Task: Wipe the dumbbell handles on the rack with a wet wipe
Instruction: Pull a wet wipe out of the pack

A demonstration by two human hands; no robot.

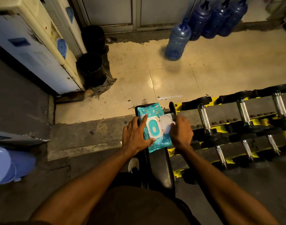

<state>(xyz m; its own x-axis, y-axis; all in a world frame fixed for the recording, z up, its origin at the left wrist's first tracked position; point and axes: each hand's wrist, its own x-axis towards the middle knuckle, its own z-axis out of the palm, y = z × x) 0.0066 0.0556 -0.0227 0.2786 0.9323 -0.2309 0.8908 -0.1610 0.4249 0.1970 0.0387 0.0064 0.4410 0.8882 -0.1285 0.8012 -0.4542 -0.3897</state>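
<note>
Dumbbell handles [204, 118] sit untouched on the yellow-and-black rack [215, 99], right of the hands. No wipe is on them yet.

Step in hand: getting a wipe out.
- Wet wipe pack [155, 109] lies on a black bench pad [160, 163], just left of the rack.
- Left hand [135, 135] is flat on the pack, fingers straight, pressing it down.
- Right hand [182, 133] is at the flip lid [166, 120], fingers curled over its edge. The lid is swung open to the right.
- The teal oval seal under the lid looks closed, and no wipe shows.

Next move, probably: peel the seal and pinch out 1 wipe with the pack kept pinned.

Far side:
- 4 blue water jugs [178, 41], fill unclear.
- 2 black bins [92, 67] at far left, insides too dark to tell.
</note>
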